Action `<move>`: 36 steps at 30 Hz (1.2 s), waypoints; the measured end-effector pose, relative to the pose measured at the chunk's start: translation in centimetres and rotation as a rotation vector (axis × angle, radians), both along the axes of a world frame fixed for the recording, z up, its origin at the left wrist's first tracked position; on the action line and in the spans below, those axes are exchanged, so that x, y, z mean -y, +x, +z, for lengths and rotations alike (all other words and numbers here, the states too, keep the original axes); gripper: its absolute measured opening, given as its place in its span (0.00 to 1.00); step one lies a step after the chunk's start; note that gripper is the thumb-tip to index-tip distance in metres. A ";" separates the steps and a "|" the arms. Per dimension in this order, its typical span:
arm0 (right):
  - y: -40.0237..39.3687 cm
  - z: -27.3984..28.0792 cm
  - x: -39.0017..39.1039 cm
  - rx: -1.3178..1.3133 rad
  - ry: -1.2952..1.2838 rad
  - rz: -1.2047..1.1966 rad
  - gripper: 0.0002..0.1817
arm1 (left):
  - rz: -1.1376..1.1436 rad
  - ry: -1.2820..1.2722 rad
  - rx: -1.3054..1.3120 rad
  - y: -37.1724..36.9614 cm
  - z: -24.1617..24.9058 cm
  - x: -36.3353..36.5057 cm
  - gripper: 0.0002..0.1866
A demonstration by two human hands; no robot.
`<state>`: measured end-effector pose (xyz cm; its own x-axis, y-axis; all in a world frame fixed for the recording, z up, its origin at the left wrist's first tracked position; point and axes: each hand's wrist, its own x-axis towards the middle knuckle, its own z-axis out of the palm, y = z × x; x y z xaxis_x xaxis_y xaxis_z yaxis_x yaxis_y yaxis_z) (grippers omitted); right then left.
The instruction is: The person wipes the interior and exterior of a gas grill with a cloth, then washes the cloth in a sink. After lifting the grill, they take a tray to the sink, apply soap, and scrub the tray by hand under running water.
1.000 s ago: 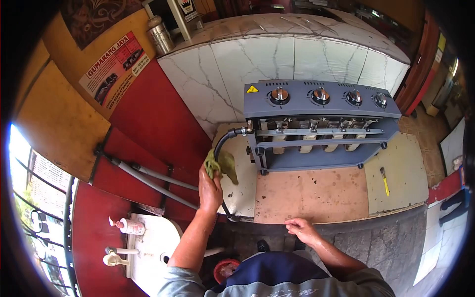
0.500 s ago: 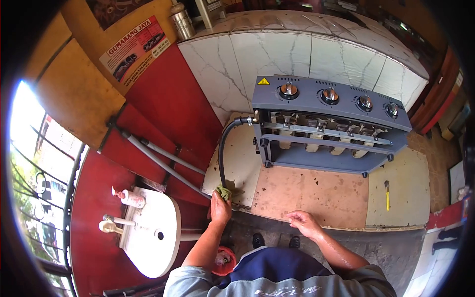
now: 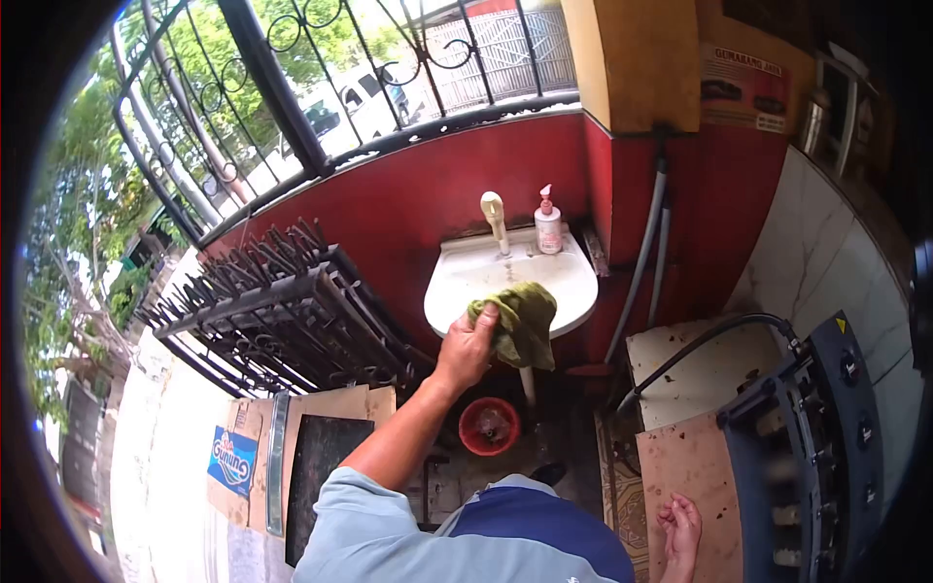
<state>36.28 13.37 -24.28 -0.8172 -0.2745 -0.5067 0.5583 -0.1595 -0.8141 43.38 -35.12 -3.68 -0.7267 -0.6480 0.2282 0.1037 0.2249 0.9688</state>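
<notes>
A green cloth (image 3: 526, 325) hangs from my left hand (image 3: 468, 345), whose fingers are closed on its upper left corner. The cloth is in front of a white sink (image 3: 455, 282) with a pale tap (image 3: 494, 219) and a pump bottle (image 3: 549, 225) on its back ledge. My right hand (image 3: 679, 525) is low at the right, fingers loosely curled with nothing visible in them, over a brownish board (image 3: 685, 462) beside the grey burner unit (image 3: 844, 408).
Below the sink is a red bucket (image 3: 490, 426). Dark metal frames (image 3: 292, 330) are stacked at the left, near a cardboard box (image 3: 262, 447). A black hose (image 3: 700, 352) runs to the burner unit. Barred window (image 3: 389, 68) above.
The view has swung left towards the sink and window. The cloth, bunched in my left hand near the hose before, now hangs spread out at the sink. My right hand is still by the board.
</notes>
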 end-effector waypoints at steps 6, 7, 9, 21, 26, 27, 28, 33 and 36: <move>-2.3 2.9 4.9 -0.108 0.013 0.289 0.14 | 0.609 -0.331 -0.091 11.8 17.8 7.3 0.21; -2.2 3.4 5.6 -0.154 0.019 0.342 0.14 | 0.547 -0.443 -0.042 13.2 20.1 9.7 0.19; -2.0 4.1 6.4 -0.268 0.060 0.438 0.15 | 0.502 -0.654 0.051 15.3 23.4 16.1 0.16; 3.1 0.2 -3.6 -0.036 0.186 0.310 0.15 | 1.437 -1.001 0.864 22.8 20.5 36.1 0.32; 3.6 0.9 -6.7 -0.072 0.225 0.173 0.15 | 1.053 -0.611 0.804 23.5 21.2 40.2 0.39; 3.5 0.9 -6.9 -0.061 0.222 0.150 0.15 | 1.036 -0.627 0.808 22.9 21.1 40.3 0.38; 3.3 1.2 -6.9 -0.090 0.214 0.109 0.15 | 1.021 -0.649 0.815 22.2 21.0 40.2 0.38; 4.2 0.8 -6.6 -0.185 0.249 0.004 0.15 | 1.011 -0.758 0.800 20.3 20.7 37.6 0.37; 5.4 -0.4 -6.5 -0.245 0.292 -0.008 0.14 | 1.024 -0.796 0.797 19.0 20.0 34.9 0.36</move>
